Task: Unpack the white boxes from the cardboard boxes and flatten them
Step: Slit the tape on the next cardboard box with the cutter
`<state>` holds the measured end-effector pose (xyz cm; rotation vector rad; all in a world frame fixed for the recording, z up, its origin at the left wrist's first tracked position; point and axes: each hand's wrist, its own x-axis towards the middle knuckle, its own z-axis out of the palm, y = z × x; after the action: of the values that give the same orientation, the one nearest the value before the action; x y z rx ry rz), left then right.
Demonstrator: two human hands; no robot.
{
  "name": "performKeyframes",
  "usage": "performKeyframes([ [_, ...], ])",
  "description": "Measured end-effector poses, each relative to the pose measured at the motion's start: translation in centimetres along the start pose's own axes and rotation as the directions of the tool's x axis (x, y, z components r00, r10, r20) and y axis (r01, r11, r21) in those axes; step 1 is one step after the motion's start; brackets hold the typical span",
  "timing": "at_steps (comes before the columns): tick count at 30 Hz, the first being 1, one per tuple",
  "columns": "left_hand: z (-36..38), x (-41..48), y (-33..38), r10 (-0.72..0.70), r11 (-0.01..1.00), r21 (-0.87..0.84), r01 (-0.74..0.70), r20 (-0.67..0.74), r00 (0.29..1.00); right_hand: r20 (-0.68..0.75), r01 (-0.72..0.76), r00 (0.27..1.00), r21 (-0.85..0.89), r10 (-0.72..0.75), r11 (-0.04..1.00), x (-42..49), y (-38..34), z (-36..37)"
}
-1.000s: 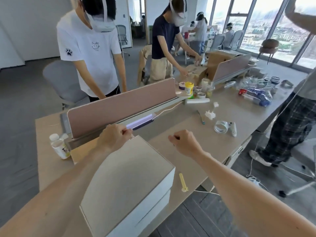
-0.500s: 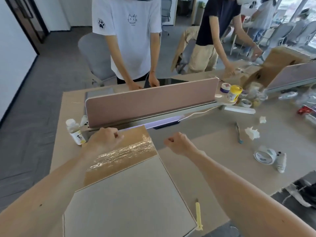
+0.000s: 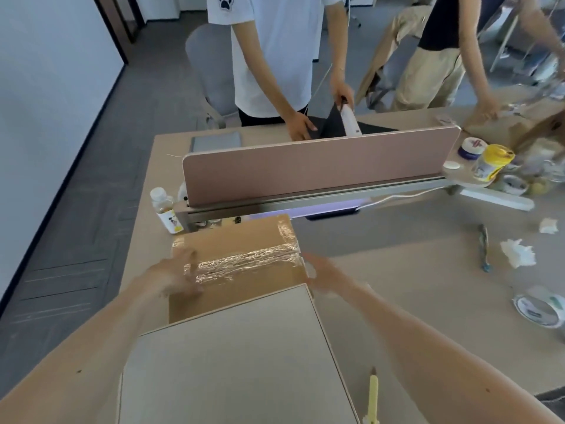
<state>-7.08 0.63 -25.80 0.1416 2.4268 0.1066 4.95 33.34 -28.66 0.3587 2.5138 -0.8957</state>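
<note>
On the desk (image 3: pixel 397 280) before you, just beyond the white box (image 3: pixel 229 362), your left hand (image 3: pixel 179 272) lies flat, fingers spread, on the taped cardboard box (image 3: pixel 235 235) while your right hand (image 3: pixel 324 276), fingers straight, touches its right edge, gripping nothing, seemingly to steady it.

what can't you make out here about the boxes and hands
All head view.
white box: near end cut off by the bottom edge.
cardboard box: near part hidden behind the white box; contents unseen.
right hand: motion-blurred at the cardboard box's right edge; grip unclear.
yellow cutter: near end cut off by the bottom edge.
jars, far right: blurred, labels unreadable.
</note>
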Motion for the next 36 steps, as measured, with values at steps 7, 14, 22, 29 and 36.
performKeyframes([
  [7, 0.3, 1.9, -0.2, 0.056, 0.991, 0.121, -0.052, -0.026, 0.998, 0.042, -0.002, 0.999, 0.069, -0.001, 0.998, 0.5, 0.4, 2.0],
  [14, -0.6, 3.9, 2.3, 0.115, 0.975, 0.193, -0.111, -0.009, 0.993, 0.010, -0.091, 0.996, 0.158, 0.091, 0.983, 0.8, 2.1, 2.3],
  [22, -0.4, 5.7, 11.4, 0.258, 0.918, 0.305, -0.252, 0.021, 0.966, -0.124, -0.166, 0.975, 0.148, 0.185, 0.975, -1.4, 9.1, -0.6],
  [29, 1.0, 4.9, 22.1, 0.311, 0.853, 0.398, -0.337, 0.131, 0.941, -0.232, -0.273, 0.921, 0.193, 0.314, 0.942, -4.4, 17.5, -4.3],
  [36, 3.4, 2.6, 32.2, 0.307, 0.828, 0.439, -0.349, 0.166, 0.937, -0.246, -0.268, 0.908, 0.279, 0.339, 0.922, -7.0, 25.9, -8.2],
])
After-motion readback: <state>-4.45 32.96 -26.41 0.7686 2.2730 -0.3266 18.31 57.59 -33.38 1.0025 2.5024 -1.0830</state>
